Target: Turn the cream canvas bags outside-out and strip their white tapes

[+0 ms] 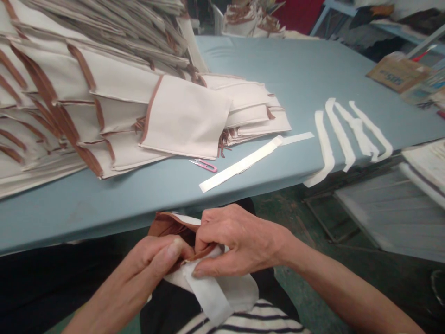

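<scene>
Both my hands work in my lap below the table edge. My left hand (153, 264) pinches a cream fabric piece with brown trim (170, 223), thumb pressed on its edge. My right hand (236, 241) is closed over the same piece from the right, fingers curled on the brown edge and on a white strip (212, 297) that hangs down from it. On the blue table (299, 69) above lies a small pink thread snip (204, 164) and a long white strip (243, 163).
A tall stack of cream pieces with brown trim (86, 88) fills the table's left. Several white strips (347, 134) hang over the table's right edge. A cardboard box (396, 72) sits far right. More stacked pieces (243, 21) lie at the back.
</scene>
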The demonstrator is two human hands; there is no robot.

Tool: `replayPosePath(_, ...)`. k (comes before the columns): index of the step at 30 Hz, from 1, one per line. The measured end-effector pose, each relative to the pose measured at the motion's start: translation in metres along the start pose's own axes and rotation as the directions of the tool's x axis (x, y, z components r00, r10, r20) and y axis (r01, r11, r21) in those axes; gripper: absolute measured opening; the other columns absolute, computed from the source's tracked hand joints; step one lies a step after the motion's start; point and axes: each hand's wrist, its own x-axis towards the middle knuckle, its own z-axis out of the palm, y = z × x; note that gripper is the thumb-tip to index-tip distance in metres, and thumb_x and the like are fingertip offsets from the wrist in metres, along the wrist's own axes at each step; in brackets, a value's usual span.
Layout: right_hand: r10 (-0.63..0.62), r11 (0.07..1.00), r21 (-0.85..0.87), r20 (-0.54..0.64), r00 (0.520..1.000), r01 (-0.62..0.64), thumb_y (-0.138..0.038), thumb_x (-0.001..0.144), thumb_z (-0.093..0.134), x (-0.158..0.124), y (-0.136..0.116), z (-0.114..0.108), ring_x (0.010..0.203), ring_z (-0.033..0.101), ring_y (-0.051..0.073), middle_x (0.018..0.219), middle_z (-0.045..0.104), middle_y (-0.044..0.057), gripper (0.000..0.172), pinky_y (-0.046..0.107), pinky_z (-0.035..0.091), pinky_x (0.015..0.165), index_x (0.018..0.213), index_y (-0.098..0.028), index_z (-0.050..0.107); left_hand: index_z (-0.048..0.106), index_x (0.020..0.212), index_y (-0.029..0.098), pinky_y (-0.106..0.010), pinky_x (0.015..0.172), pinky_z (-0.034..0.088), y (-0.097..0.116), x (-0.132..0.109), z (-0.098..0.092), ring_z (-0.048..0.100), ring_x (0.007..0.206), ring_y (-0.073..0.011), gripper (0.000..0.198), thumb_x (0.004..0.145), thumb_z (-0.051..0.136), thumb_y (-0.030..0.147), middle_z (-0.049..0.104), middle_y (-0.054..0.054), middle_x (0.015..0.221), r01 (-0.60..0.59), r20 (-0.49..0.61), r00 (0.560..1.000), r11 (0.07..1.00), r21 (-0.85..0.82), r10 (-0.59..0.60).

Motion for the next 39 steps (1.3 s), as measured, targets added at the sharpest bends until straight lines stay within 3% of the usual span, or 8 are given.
replayPosePath(7, 0.024, 0.990, 0.134, 0.057, 0.998, -0.031, -0.034, 0.092, 0.086, -0.003, -0.001, 0.001, 0.077, 0.064, 0.014, 0.077, 0.067, -0.003, 0.021, 0.023, 0.044, 0.069, 0.081, -0.022, 0.072, 0.073, 0.071, 0.026, -0.020, 0.064, 0.061, -0.007, -0.011, 0.014, 0.070, 0.067, -0.0191, 0.051, 0.105, 0.052, 0.058, 0.076, -0.002, 0.074, -0.107, -0.072, 0.990, 0.984, 0.142, 0.118)
replayPosePath(11, 0.022, 0.975, 0.217, 0.090, 0.996, -0.041, -0.033, 0.095, 0.082, -0.007, 0.001, 0.004, 0.079, 0.065, 0.015, 0.079, 0.072, -0.002, 0.018, 0.024, 0.047, 0.072, 0.083, -0.022, 0.073, 0.084, 0.105, 0.032, -0.022, 0.090, 0.064, -0.039, -0.036, 0.020, 0.080, 0.093, -0.0216, 0.026, 0.103, 0.063, 0.047, 0.085, -0.004, 0.103, -0.147, -0.131, 0.975, 0.966, 0.213, 0.177)
replayPosePath(14, 0.047, 0.967, 0.245, 0.119, 0.992, -0.075, -0.032, 0.097, 0.077, -0.008, 0.001, 0.006, 0.078, 0.065, 0.014, 0.080, 0.073, -0.002, 0.017, 0.023, 0.046, 0.072, 0.085, -0.022, 0.072, 0.081, 0.123, 0.033, -0.026, 0.097, 0.064, -0.051, -0.047, 0.021, 0.080, 0.105, -0.0242, 0.027, 0.100, 0.068, 0.038, 0.085, -0.005, 0.115, -0.170, -0.133, 0.967, 0.937, 0.304, 0.219)
replayPosePath(18, 0.130, 0.964, 0.213, 0.142, 0.981, -0.159, -0.031, 0.095, 0.077, -0.006, -0.004, 0.004, 0.067, 0.059, 0.012, 0.073, 0.067, -0.005, 0.018, 0.023, 0.039, 0.065, 0.082, -0.021, 0.070, 0.077, 0.103, 0.029, -0.021, 0.079, 0.062, -0.036, -0.035, 0.026, 0.077, 0.081, -0.0185, 0.019, 0.105, 0.058, 0.030, 0.082, -0.002, 0.091, -0.229, -0.089, 0.958, 0.914, 0.334, 0.272)
replayPosePath(23, 0.162, 0.963, 0.187, 0.162, 0.973, -0.192, -0.043, 0.105, 0.062, 0.002, -0.012, -0.001, 0.059, 0.047, 0.010, 0.064, 0.049, -0.006, 0.040, 0.025, 0.029, 0.060, 0.073, -0.020, 0.060, 0.058, 0.077, 0.025, -0.022, 0.057, 0.044, -0.015, -0.016, 0.032, 0.057, 0.052, -0.0110, 0.034, 0.110, 0.050, 0.025, 0.062, 0.006, 0.064, -0.355, -0.129, 0.900, 0.871, 0.340, 0.417)
replayPosePath(28, 0.122, 0.771, 0.602, 0.178, 0.976, -0.206, -0.051, 0.101, 0.066, 0.006, -0.011, 0.013, 0.055, 0.033, 0.008, 0.060, 0.037, -0.009, 0.050, 0.023, 0.028, 0.054, 0.066, -0.021, 0.050, 0.059, 0.075, 0.025, -0.022, 0.057, 0.041, -0.009, -0.022, 0.027, 0.053, 0.054, -0.0098, 0.039, 0.111, 0.054, 0.038, 0.060, 0.008, 0.064, -0.264, -0.179, 0.931, 0.924, 0.276, 0.319)
replayPosePath(33, 0.231, 0.588, 0.787, 0.058, 0.971, -0.186, -0.058, 0.092, 0.077, 0.003, -0.012, 0.045, 0.054, 0.028, 0.008, 0.058, 0.034, -0.009, 0.057, 0.023, 0.024, 0.050, 0.064, -0.022, 0.044, 0.061, 0.071, 0.024, -0.024, 0.056, 0.041, -0.003, -0.026, 0.027, 0.055, 0.055, -0.0119, 0.043, 0.109, 0.054, 0.044, 0.057, 0.006, 0.062, -0.168, -0.237, 0.948, 0.967, 0.193, 0.212)
replayPosePath(39, 0.314, 0.659, 0.751, -0.225, 0.922, -0.041, -0.073, 0.096, 0.062, -0.001, -0.013, 0.079, 0.055, 0.027, 0.008, 0.059, 0.032, -0.007, 0.067, 0.023, 0.024, 0.050, 0.062, -0.022, 0.036, 0.064, 0.080, 0.024, -0.020, 0.065, 0.048, -0.017, -0.025, 0.041, 0.064, 0.065, -0.0126, 0.026, 0.105, 0.061, 0.026, 0.069, 0.004, 0.072, -0.279, -0.317, 0.894, 0.947, 0.156, 0.316)
